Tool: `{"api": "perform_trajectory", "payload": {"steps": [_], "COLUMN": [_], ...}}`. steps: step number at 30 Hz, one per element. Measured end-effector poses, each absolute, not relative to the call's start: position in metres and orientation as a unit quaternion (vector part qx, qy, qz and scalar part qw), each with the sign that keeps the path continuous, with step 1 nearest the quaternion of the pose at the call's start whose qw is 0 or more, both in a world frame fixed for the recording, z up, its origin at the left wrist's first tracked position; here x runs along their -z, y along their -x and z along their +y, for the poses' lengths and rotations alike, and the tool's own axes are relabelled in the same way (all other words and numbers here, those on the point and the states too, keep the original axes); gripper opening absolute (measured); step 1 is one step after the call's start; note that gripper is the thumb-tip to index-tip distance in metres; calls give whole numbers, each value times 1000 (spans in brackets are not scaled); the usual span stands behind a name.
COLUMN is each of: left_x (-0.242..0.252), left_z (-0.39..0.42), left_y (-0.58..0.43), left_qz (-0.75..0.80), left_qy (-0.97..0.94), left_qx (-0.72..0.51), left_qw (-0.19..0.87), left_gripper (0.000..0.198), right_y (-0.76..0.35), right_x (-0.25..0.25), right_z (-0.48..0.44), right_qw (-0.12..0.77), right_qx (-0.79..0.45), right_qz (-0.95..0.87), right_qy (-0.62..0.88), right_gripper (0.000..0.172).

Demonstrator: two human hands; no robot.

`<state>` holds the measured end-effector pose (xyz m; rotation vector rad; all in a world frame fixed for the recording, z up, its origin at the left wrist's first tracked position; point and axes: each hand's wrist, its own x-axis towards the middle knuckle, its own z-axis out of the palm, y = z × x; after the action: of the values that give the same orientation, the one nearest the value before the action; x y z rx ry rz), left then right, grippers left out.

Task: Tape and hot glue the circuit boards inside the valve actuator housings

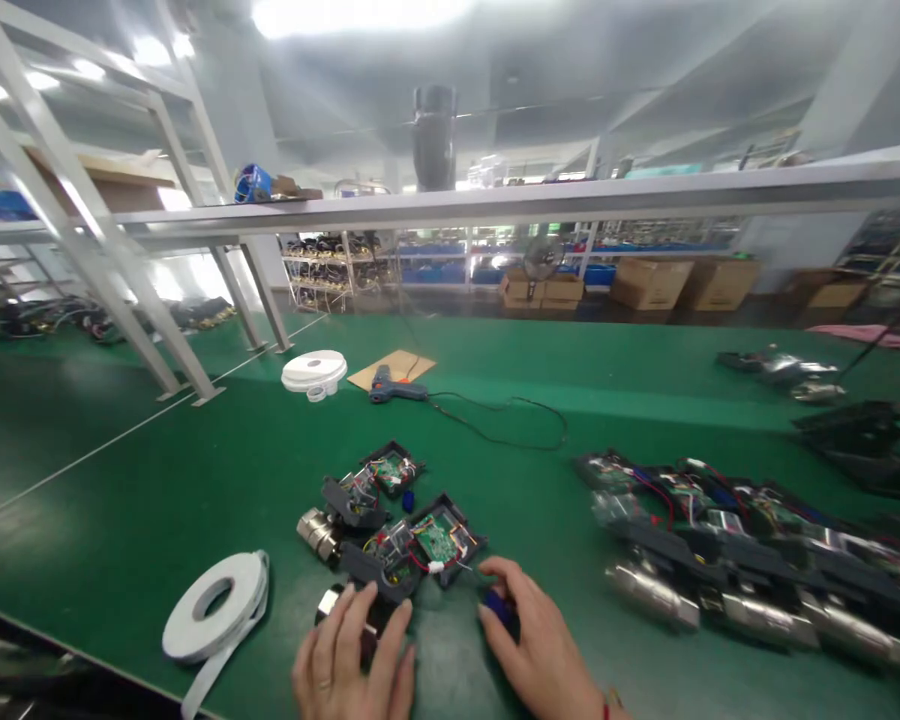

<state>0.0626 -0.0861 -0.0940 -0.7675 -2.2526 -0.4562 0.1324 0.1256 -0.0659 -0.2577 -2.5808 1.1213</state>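
My left hand (356,655) lies over the metal-and-black fitting (330,602) of the nearer valve unit, fingers spread and touching it; part of the fitting is hidden. That unit's dark housing (379,570) is opened, and wires run to its cover with a green circuit board (436,538). Between thumb and fingers, my right hand (536,640) grips a small dark blue piece (499,608), mostly covered. A similar blue piece (408,500) rests between the two units. Behind is a second opened valve unit (354,498) with its board cover (392,468).
Several opened valve units (727,560) line the right side. A roll of white tape (214,610) sits at left. Farther back are a glue gun (396,386) with its cord, cardboard (412,362) and white reels (313,370). A shelf beam (495,202) crosses above the green bench.
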Motion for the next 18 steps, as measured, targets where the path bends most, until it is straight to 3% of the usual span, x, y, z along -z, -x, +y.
{"api": "perform_trajectory", "payload": {"steps": [6, 9, 14, 18], "left_x": [92, 93, 86, 76], "left_z": [-110, -122, -131, -149], "left_y": [-30, -12, -5, -19], "left_qz": [-845, -834, -834, -843], "left_qy": [384, 415, 411, 376], "left_qx": [151, 134, 162, 208], "left_qw": [339, 337, 331, 325], "left_gripper": [46, 45, 33, 29], "right_y": [-140, -137, -113, -93], "right_x": [47, 37, 29, 29], "right_z": [137, 142, 156, 163], "right_qw": [91, 64, 175, 190], "right_qx": [-502, -527, -367, -409], "right_qz": [-859, -848, -910, -886], "right_qy": [42, 1, -86, -109], "right_gripper": [24, 32, 27, 29]}}
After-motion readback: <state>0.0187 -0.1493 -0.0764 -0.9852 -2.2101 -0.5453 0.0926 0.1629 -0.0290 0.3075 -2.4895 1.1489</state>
